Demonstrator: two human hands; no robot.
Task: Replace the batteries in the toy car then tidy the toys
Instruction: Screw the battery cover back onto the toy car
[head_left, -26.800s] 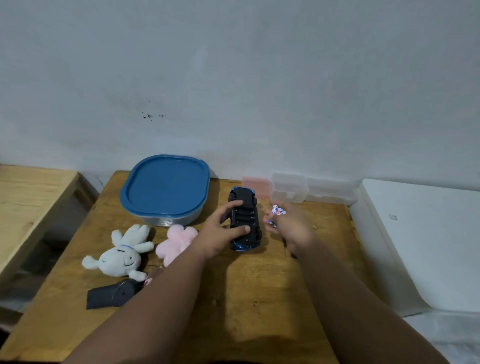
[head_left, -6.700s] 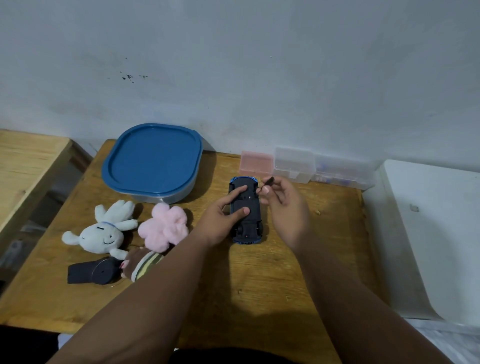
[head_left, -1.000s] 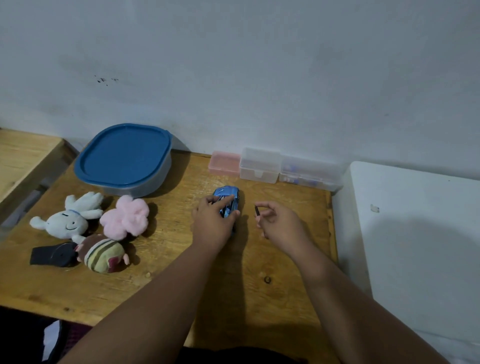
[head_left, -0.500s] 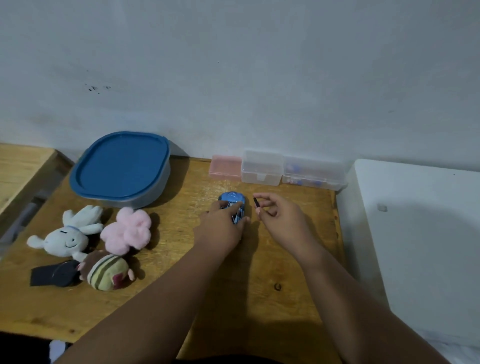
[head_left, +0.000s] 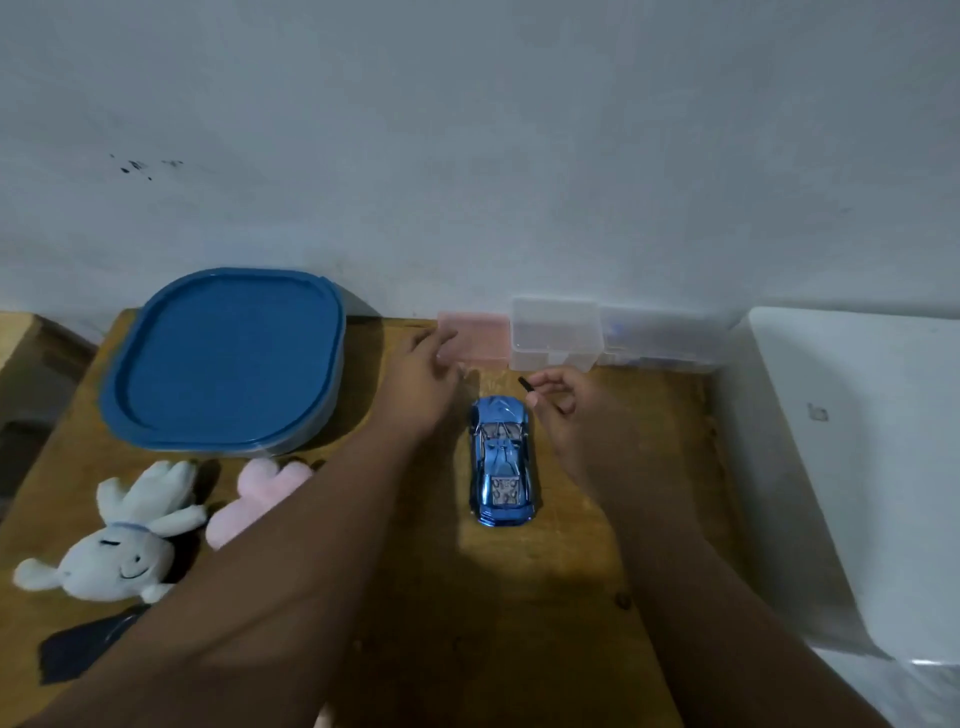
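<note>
The shiny blue toy car (head_left: 501, 460) stands on its wheels on the wooden table (head_left: 519, 597), free of both hands. My left hand (head_left: 422, 383) reaches past the car's front, its fingers touching the pink box (head_left: 475, 339) at the wall. My right hand (head_left: 569, 410) hovers just right of the car's nose and pinches a small black tool (head_left: 524, 384) between thumb and fingertips. A white plush rabbit (head_left: 119, 540) and a pink plush (head_left: 260, 491) lie at the left, partly behind my left forearm.
A large container with a blue lid (head_left: 223, 358) sits at the back left. Clear plastic boxes (head_left: 557, 332) line the wall beside the pink one. A black object (head_left: 78, 647) lies near the front left edge. A white surface (head_left: 857, 467) borders the table's right side.
My left hand has let go of the car and moved forward to the pink box. The car now stands alone on its wheels. The right hand still pinches the black tool.
</note>
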